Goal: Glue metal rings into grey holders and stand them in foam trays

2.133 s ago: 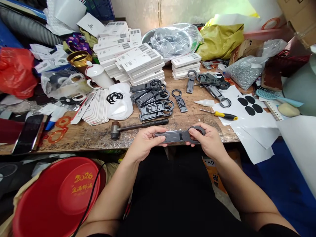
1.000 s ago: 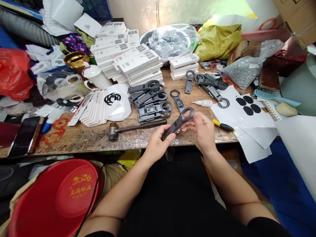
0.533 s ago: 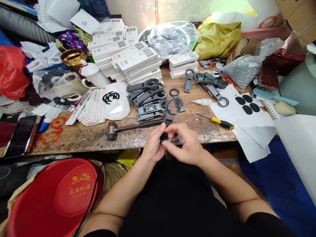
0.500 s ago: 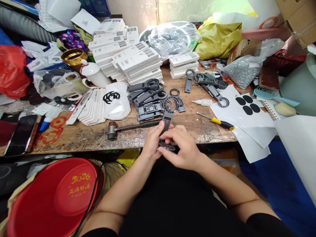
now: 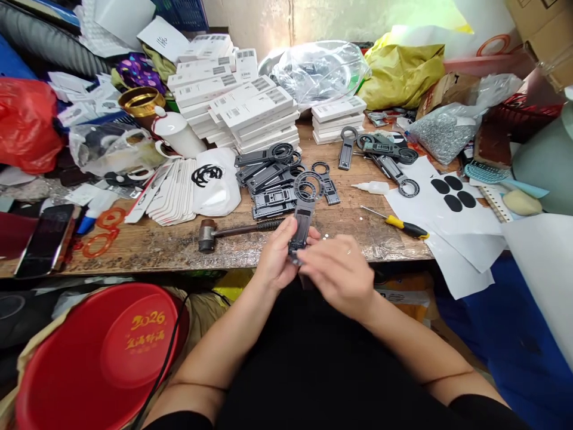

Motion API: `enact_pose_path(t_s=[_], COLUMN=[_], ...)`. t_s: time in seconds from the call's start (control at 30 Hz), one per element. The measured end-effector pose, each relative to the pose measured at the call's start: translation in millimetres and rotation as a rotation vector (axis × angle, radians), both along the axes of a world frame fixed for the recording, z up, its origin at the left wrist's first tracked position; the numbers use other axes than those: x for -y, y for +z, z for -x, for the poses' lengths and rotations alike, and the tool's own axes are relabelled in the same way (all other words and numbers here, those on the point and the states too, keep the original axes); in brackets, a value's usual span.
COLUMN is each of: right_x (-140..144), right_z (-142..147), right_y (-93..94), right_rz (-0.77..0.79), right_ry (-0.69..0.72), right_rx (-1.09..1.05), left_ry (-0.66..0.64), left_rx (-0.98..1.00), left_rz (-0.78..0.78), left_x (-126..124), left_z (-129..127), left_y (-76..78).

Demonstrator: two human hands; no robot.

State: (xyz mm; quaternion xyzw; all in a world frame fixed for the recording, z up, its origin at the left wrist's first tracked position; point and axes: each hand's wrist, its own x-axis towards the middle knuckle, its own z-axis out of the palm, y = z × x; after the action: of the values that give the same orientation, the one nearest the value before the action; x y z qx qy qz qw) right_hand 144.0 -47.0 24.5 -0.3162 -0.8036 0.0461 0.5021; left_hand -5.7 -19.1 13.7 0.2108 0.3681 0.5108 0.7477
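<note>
My left hand (image 5: 278,255) is closed around the lower part of a grey ring-headed bracket (image 5: 304,212), its flat ring pointing up and away from me. The fingertips of my right hand (image 5: 338,272) are pressed together at the bracket's bottom end; they are slightly blurred, and anything small between them is hidden. Just beyond lies a pile of similar grey brackets (image 5: 273,179). A mallet (image 5: 206,236) rests on the bench, its handle end behind my left hand.
White boxes (image 5: 255,110) are stacked at the back. To the right lie a yellow-black screwdriver (image 5: 407,227), a small white bottle (image 5: 373,187) and paper with black ovals (image 5: 453,192). Fanned white cards (image 5: 172,194) lie left, above a red basin (image 5: 67,358).
A dark part at the bracket's lower end, angled out before, now lies nearly in line with it. My right hand has shifted slightly right and its fingers have straightened. The view has turned slightly left.
</note>
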Motion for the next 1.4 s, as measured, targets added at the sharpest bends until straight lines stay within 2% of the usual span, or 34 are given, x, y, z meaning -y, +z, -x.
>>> enact_pose_path(t_s=[0.1,0.17,0.23,0.33,0.4,0.47,0.57,0.63,0.7,0.8,0.87,0.93,1.03,1.1,1.17,1.23,1.33,1.4], right_x=[-18.2,-28.7,-35.0,-37.1,-36.4,-36.1,-37.1,-37.8,-38.0,-37.1,-35.8,-33.8,-27.8,-20.3,-9.3,4.5,24.5,31.8], right_z=[-9.0,-12.8,-14.0,-13.4,-14.1,-17.6,-27.9,-35.7,-42.3,-49.1,-51.7,-53.0,-52.9,-50.3,-43.6,-32.1,-11.7,-5.1], right_y=[-5.8,-13.2,-20.3,-24.1,-21.5,-16.1,-6.2,0.1,5.1,8.4,8.2,7.0,6.4,8.3,11.7,15.2,18.8,20.0], right_rz=[0.233,0.411,0.625,0.909,0.971,0.959,0.976,1.033,1.064,0.987,0.914,0.888,0.890,0.829,0.709,0.512,0.112,-0.019], right_ry=[-0.197,-0.262,-0.196,-0.019,0.016,0.016,0.044,0.067,0.081,0.091,0.084,0.063,0.024,-0.029,-0.083,-0.086,0.034,0.104], right_rx=[-0.244,-0.414,-0.572,-0.721,-0.742,-0.722,-0.701,-0.713,-0.749,-0.816,-0.783,-0.696,-0.612,-0.583,-0.489,-0.280,0.062,0.137], left_ry=[-0.090,-0.155,-0.202,-0.261,-0.278,-0.289,-0.263,-0.243,-0.261,-0.363,-0.415,-0.380,-0.235,-0.161,-0.063,0.054,0.162,0.181], left_rx=[0.011,0.030,0.008,-0.091,-0.156,-0.278,-0.605,-0.746,-0.728,-0.557,-0.475,-0.457,-0.474,-0.499,-0.578,-0.690,-0.785,-0.763], left_rz=[-0.079,-0.102,-0.151,-0.230,-0.265,-0.333,-0.573,-0.699,-0.652,-0.354,-0.223,-0.207,-0.225,-0.241,-0.281,-0.318,-0.319,-0.323], left_x=[9.0,12.9,14.9,16.2,16.4,15.7,12.7,10.4,9.0,8.3,8.0,7.4,5.5,3.3,-0.2,-4.9,-11.9,-13.7], left_z=[-3.1,-3.8,-3.1,-0.5,1.4,3.2,6.4,9.3,13.3,19.6,22.1,22.0,18.7,16.2,14.5,13.5,12.9,14.0], left_y=[-0.9,-0.6,-0.5,-3.5,-7.2,-10.2,-10.8,-9.5,-8.9,-10.7,-12.6,-13.9,-14.9,-16.6,-19.7,-23.7,-29.4,-32.0])
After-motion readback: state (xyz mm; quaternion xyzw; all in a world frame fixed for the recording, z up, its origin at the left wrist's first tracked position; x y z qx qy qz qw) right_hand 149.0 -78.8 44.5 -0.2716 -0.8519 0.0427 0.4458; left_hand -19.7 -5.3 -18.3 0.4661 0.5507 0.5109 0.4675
